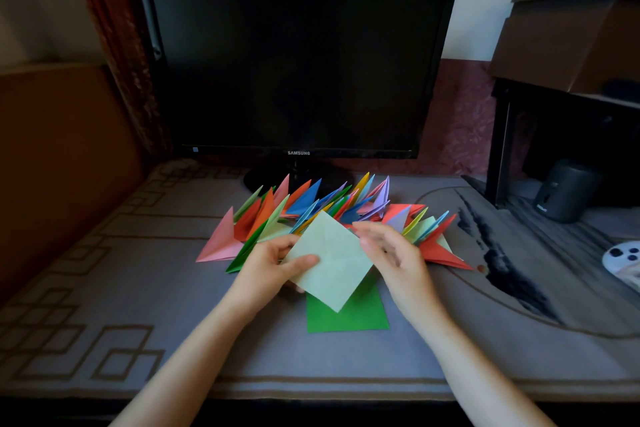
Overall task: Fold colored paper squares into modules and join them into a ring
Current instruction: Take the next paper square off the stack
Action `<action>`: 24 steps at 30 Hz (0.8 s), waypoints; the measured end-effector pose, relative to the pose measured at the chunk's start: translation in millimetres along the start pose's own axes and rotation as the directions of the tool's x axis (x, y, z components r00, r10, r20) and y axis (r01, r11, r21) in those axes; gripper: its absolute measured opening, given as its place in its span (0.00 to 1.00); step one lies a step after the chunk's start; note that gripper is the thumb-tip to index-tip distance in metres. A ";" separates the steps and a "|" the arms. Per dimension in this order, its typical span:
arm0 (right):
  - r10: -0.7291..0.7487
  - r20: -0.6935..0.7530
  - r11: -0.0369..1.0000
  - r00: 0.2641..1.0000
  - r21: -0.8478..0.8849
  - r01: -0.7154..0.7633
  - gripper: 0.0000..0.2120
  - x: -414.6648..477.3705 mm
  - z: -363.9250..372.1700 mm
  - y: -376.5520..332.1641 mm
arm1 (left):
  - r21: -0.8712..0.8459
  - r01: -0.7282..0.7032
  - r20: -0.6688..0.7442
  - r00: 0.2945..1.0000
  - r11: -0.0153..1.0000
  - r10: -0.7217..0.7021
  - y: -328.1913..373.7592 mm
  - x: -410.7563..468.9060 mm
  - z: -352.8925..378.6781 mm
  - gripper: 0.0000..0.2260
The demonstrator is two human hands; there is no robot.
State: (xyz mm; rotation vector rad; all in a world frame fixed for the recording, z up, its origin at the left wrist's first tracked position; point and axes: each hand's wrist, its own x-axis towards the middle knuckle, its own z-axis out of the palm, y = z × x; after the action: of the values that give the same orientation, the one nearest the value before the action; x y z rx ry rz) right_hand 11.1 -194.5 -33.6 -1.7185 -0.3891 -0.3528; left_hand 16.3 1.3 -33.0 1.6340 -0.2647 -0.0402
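Note:
A pale green paper square (329,260), turned like a diamond, is held above the desk. My left hand (268,267) pinches its left corner, thumb on top. Blurred by motion, my right hand (391,250) is at the sheet's right edge with fingers spread and relaxed; whether it touches the paper is unclear. Flat on the desk under the sheet lies a dark green square (349,315). Behind my hands lies a row of folded pointed modules (311,204) in pink, orange, green, blue, yellow, purple and red.
A black monitor (294,62) on its stand rises right behind the modules. At the right are a dark shelf unit (554,128) with a cardboard box on top, a small black speaker (561,191) and a white patterned object (621,260). A patterned mat (104,288) covers the desk.

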 end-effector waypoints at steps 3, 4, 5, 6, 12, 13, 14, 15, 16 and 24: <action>-0.099 0.085 0.993 0.991 -0.053 0.104 0.26 -2.4 -4.6 -0.4 | -0.059 0.011 -0.017 1.000 0.998 -0.012 1.7 -0.1 -1.1 0.06; -0.110 0.132 0.986 0.985 -0.112 0.125 0.30 -3.6 -4.7 1.1 | -0.076 0.016 -0.023 1.000 0.997 -0.017 2.3 0.0 -1.8 0.07; -0.116 0.177 0.973 0.977 -0.179 0.148 0.31 -5.0 -4.1 3.1 | -0.086 0.015 -0.024 1.000 0.996 -0.018 2.8 0.0 -2.2 0.07; -0.123 0.213 0.956 0.969 -0.235 0.173 0.32 -5.7 -2.8 6.5 | -0.090 0.015 -0.021 1.000 0.996 -0.016 3.5 -0.3 -2.3 0.07; -0.241 0.124 0.893 0.962 -0.360 0.270 0.11 0.9 3.6 15.5 | -0.071 0.006 0.109 0.994 0.997 0.001 6.2 -4.0 2.3 0.05; -0.242 0.088 0.905 0.966 -0.340 0.257 0.07 1.9 4.1 14.5 | -0.085 -0.001 0.141 0.990 0.996 0.013 7.2 -5.3 3.7 0.05; -0.215 0.053 0.925 0.975 -0.308 0.221 0.09 2.8 4.3 13.9 | -0.107 -0.002 0.162 0.987 0.994 0.019 8.7 -6.7 5.3 0.07; -0.167 0.040 0.951 0.985 -0.257 0.171 0.12 3.3 3.9 13.7 | -0.126 0.002 0.169 0.985 0.992 0.019 9.6 -7.3 6.3 0.10; -0.129 0.036 0.967 0.991 -0.217 0.134 0.13 3.2 3.4 13.2 | -0.147 0.010 0.173 0.985 0.989 0.016 10.8 -8.1 7.1 0.13; -0.023 0.010 0.999 1.000 -0.040 0.023 0.24 -1.4 9.1 6.4 | 0.014 -0.055 0.057 0.997 0.998 0.054 6.1 -5.8 9.1 0.11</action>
State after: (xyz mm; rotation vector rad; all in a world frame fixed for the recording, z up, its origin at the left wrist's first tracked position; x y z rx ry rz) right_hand 12.9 -186.7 -41.4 -1.7565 -0.4121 -0.3712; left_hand 8.1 -6.8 -28.5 1.6424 -0.3539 -0.0426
